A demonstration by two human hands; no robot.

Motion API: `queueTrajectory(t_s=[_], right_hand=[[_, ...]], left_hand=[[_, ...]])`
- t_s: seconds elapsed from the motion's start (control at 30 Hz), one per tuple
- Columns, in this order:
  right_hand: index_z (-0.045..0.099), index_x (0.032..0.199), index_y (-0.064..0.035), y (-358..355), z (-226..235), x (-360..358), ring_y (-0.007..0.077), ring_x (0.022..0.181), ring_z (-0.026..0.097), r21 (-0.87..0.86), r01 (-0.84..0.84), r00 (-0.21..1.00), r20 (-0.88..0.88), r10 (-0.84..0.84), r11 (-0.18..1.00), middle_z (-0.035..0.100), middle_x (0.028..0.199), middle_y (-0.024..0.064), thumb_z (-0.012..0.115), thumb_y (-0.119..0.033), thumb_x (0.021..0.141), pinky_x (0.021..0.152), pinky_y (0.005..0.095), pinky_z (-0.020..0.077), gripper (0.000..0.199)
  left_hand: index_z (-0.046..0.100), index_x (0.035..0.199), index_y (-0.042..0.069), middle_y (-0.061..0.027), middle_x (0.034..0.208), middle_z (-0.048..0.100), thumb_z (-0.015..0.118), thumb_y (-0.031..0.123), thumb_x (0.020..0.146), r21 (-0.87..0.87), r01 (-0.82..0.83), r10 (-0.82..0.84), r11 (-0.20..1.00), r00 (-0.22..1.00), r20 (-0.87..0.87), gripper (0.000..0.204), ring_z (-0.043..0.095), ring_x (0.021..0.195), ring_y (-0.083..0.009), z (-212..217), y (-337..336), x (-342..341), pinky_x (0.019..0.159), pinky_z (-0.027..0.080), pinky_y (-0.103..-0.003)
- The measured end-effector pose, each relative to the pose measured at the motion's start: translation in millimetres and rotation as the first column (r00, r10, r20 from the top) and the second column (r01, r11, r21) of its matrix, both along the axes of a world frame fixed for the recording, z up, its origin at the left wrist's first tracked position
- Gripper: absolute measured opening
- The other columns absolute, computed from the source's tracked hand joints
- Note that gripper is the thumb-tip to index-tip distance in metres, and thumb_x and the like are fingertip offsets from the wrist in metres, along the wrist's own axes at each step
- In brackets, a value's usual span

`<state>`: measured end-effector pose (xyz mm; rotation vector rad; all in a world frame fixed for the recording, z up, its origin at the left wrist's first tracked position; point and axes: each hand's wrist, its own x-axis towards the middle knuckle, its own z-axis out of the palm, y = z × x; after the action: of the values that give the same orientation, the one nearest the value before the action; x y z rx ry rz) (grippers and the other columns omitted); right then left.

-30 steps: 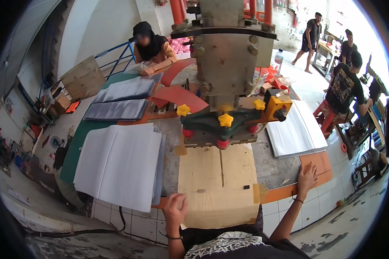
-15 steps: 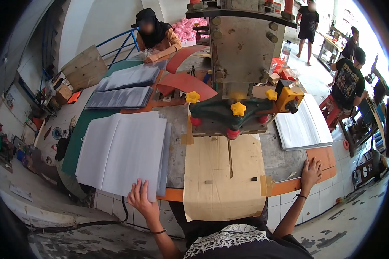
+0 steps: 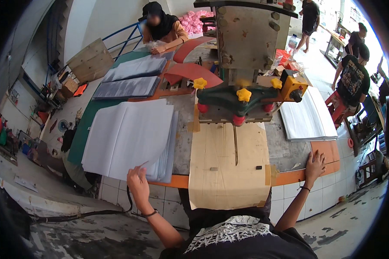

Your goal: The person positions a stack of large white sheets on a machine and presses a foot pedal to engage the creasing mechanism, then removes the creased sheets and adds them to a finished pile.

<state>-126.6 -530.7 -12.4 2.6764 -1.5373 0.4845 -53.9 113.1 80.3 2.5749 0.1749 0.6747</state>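
Observation:
At the near corner of a stack of large white sheets [image 3: 125,134], my left hand [image 3: 138,184] pinches the corner of the top sheet. That corner curls up, and more sheets show beneath it. My right hand [image 3: 316,165] rests on the orange tabletop [image 3: 330,152] at the right, fingers spread, holding nothing. Between my hands lies a tan sheet [image 3: 229,185], taped at its edges, with a dark slit and two small blocks on it. Just beyond it stands a press head [image 3: 235,101] with yellow star knobs and red feet.
A second white stack [image 3: 307,114] lies right of the press. Plastic-wrapped bundles [image 3: 127,87] sit at the far left on a green mat [image 3: 80,140]. Curved red sheets [image 3: 192,73] lie beside the press. A co-worker [image 3: 162,32] sits across the table; other people are at far right.
My left hand has gone from lying on the stack's near corner to pinching and curling up the top sheet there. My right hand stays on the tabletop. The view has shifted slightly.

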Motion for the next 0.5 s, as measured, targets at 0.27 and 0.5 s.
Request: queueTrajectory(t_s=[0.27,0.5], right_hand=[[0.055,0.144,-0.0250,-8.6,-15.8,-2.4,0.0303,0.147,0.034,-0.038,-0.040,0.999,0.016,0.041,0.998,0.040,0.158,0.0083,0.049,-0.053,0.100,0.117,0.0608,0.0213,0.053],[0.058,0.141,-0.0254,-13.6,-18.6,-7.0,0.0300,0.146,0.036,-0.033,-0.066,0.996,0.056,0.068,0.997,0.042,0.157,0.0072,0.049,-0.052,0.100,0.116,0.0622,0.0211,0.050]], left_hand=[[0.067,0.095,-0.008,-0.0255,0.085,0.064,0.049,0.032,0.106,-0.216,0.076,-0.065,0.973,0.996,0.059,0.045,0.056,0.069,-0.0393,17.7,10.2,22.5,0.066,0.046,-0.044],[0.073,0.100,0.000,-0.0118,0.096,0.073,0.062,0.027,0.099,-0.154,0.271,-0.234,0.950,0.947,0.219,0.030,0.063,0.087,-0.0315,20.2,-18.2,53.1,0.081,0.049,-0.040]])
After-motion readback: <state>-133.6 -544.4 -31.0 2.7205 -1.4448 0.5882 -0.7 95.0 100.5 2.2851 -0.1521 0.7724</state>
